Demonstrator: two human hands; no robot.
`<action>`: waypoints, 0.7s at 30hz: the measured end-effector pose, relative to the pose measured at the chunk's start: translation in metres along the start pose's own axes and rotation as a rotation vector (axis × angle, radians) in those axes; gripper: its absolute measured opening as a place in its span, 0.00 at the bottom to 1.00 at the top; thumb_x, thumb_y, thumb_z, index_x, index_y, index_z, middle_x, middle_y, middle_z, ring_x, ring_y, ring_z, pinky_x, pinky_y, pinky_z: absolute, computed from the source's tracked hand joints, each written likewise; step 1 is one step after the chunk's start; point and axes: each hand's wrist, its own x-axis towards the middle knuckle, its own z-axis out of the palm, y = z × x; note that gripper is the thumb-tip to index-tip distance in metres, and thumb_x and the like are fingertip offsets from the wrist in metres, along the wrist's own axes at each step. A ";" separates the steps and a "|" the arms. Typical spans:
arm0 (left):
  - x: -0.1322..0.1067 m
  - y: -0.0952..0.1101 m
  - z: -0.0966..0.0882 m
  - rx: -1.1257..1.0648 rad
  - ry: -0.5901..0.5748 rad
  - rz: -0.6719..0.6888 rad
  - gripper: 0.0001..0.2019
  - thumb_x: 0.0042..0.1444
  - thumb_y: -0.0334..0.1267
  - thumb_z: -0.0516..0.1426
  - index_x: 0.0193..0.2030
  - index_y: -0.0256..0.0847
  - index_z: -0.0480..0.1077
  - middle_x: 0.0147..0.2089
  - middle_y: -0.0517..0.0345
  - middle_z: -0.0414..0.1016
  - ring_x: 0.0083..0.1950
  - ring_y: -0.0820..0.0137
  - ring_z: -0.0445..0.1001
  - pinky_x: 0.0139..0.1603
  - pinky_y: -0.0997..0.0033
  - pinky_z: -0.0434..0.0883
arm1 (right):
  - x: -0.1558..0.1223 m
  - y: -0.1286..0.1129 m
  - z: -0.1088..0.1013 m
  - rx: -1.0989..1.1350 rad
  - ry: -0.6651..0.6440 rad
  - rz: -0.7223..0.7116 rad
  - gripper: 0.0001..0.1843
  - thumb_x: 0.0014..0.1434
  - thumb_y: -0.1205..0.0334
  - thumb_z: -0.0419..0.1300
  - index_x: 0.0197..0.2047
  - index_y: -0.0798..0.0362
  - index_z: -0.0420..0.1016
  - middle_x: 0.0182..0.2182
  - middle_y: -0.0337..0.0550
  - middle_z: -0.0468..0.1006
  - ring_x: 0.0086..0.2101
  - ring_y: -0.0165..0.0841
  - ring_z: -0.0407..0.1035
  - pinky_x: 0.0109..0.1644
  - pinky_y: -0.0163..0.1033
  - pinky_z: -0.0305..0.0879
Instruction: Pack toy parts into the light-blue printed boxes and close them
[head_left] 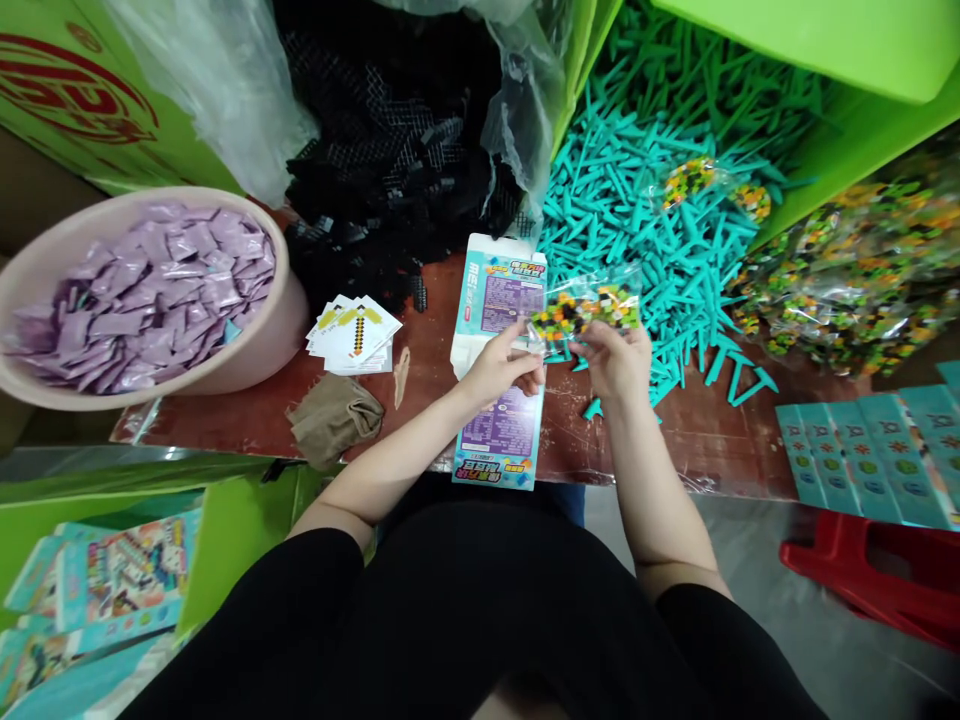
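Note:
Both my hands hold a clear plastic bag of small green, orange and black pieces (585,308) just above the table. My left hand (499,368) pinches its left end; my right hand (616,360) grips its right side. Under my left hand lies an unfolded light-blue printed carton (501,420), flat on the red-brown table (247,420). A heap of teal plastic sticks (645,200) lies just past my right hand.
A pink basin of purple packets (150,290) stands at left, a stack of printed cards (352,335) and a brown cloth (334,418) near it. Black pieces in a clear bag (390,140) sit behind. More filled bags (847,290), flat cartons (870,460) and a red stool (877,570) are at right.

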 end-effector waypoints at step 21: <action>-0.049 0.007 -0.066 1.288 0.085 0.254 0.08 0.64 0.37 0.58 0.46 0.41 0.77 0.54 0.51 0.75 0.55 0.57 0.70 0.60 0.54 0.67 | 0.052 0.020 -0.001 -0.090 -0.276 0.248 0.25 0.37 0.50 0.78 0.36 0.52 0.77 0.30 0.39 0.81 0.28 0.34 0.76 0.24 0.37 0.76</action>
